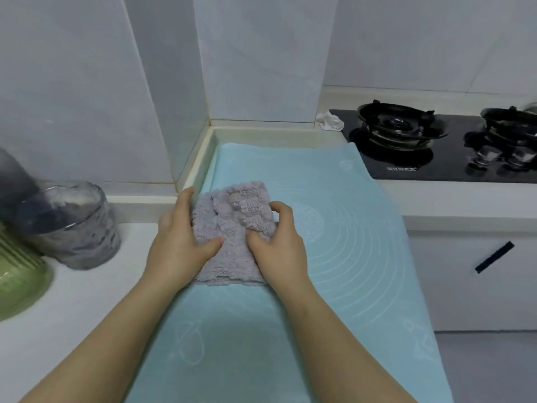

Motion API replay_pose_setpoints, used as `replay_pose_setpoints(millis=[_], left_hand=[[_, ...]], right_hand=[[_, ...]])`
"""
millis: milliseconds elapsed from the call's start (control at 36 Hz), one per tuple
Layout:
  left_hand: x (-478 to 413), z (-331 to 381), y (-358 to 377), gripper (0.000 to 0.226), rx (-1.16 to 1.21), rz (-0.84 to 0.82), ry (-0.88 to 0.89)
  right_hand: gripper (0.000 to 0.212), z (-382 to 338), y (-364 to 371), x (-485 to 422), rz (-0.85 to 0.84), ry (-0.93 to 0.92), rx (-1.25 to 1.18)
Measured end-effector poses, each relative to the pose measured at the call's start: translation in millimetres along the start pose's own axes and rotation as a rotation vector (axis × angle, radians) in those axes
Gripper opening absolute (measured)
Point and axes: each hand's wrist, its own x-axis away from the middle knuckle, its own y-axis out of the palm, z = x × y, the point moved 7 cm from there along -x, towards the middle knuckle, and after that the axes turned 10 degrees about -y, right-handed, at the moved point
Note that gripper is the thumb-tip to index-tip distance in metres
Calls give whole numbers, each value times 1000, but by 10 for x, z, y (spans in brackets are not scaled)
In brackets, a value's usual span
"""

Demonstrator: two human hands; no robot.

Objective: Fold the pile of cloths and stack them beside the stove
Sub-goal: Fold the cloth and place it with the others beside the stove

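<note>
— Where is the cloth?

— The fluffy purple cloth [231, 221] lies on the blue mat [351, 257], right in front of me. It is bunched up, and one flap is folded over its top.

— What is your left hand doing?

— My left hand [180, 242] holds the cloth's 9 o'clock side. The fingers curl round that edge, and my thumb lies on top of the fluff.

— And the other one?

— My right hand [280, 245] is on the 3 o'clock side. Its fingers are bent tight and they pinch a fold of the cloth.

— Where is the stove?

— The black stove [436, 146] is at 2 o'clock from the cloth, well apart from it. The mat's far edge runs just beside it.

— What else do you see?

— A little white rag [329, 121] sits crumpled by the wall at 1 o'clock, touching the stove's corner. A glass jar [75, 228] stands on the white counter [75, 321] at 9 o'clock. A green thing [17, 274] is at 8 o'clock, just beside the jar. I cannot tell what it is.
</note>
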Motion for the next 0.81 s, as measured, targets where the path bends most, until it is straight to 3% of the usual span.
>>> replay_pose_setpoints(millis=[139, 278, 333, 389, 472, 528, 611, 806], left_hand=[[8, 89, 63, 77, -273, -149, -152], [-22, 231, -105, 101, -391, -176, -208], [-33, 450, -152, 102, -231, -182, -150], [-56, 751, -138, 89, 180, -288, -114], [2, 1234, 102, 72, 674, -651, -260], [110, 1556, 336, 53, 841, -914, -391], [260, 2024, 692, 40, 800, -1074, -394], [497, 3281, 1610, 56, 739, -915, -162]], right_hand=[[42, -66, -87, 63, -80, 159, -118], [33, -272, -371, 59, -79, 207, -252], [29, -354, -527, 10, -78, 219, -302], [24, -414, -743, -58, -50, 227, -365], [31, -479, -1203, -136, 37, 250, -474], [30, -474, -1539, -164, 82, 270, -549], [30, -407, -2089, -144, 144, 299, -621], [33, 222, -3525, 163, 349, 448, -504]])
